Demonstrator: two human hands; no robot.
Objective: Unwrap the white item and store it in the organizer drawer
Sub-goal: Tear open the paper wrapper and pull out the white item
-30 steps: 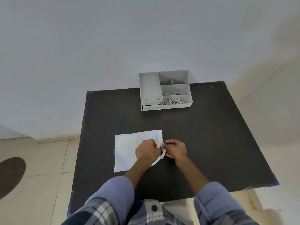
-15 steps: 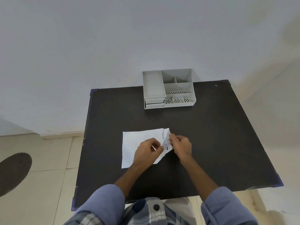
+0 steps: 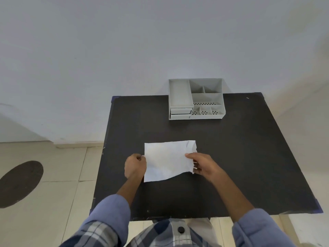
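Spread almost flat now, the white crumpled paper sheet point(image 3: 167, 160), lying on the black square surface point(image 3: 240, 148) well short of the grey plastic desk organizer point(image 3: 195, 99) at the far edge. Left hand point(image 3: 135, 165) pinching the sheet's left edge, fingers curled shut on the paper. Right hand point(image 3: 204, 165) clamped on the sheet's right edge, thumb on top, fingers tucked under a creased, slightly lifted margin. Something small and pale peeking by the right fingertips point(image 3: 195, 167); too small to tell whether wrapped item or just folded paper.

Judging by the layout, unwrapping close to finished, storing not yet begun. Best handled gently from here: keep the left grip light, merely anchoring the edge nearest it, and peel with the right only, low over the surface, so nothing small rolls toward the near edge, away from the organizer. Worth checking the crumpled corner on the organizer side of the right hand, the likeliest hiding place for contents. No tugging both edges apart hard; thin paper likely to tear or flick the item off.

Two small drawers point(image 3: 180, 113) stacked at the organizer's front left, both closed. Needs one hand free to pull a drawer out before carrying anything over, so secure the item in the right grip first, then release the left.
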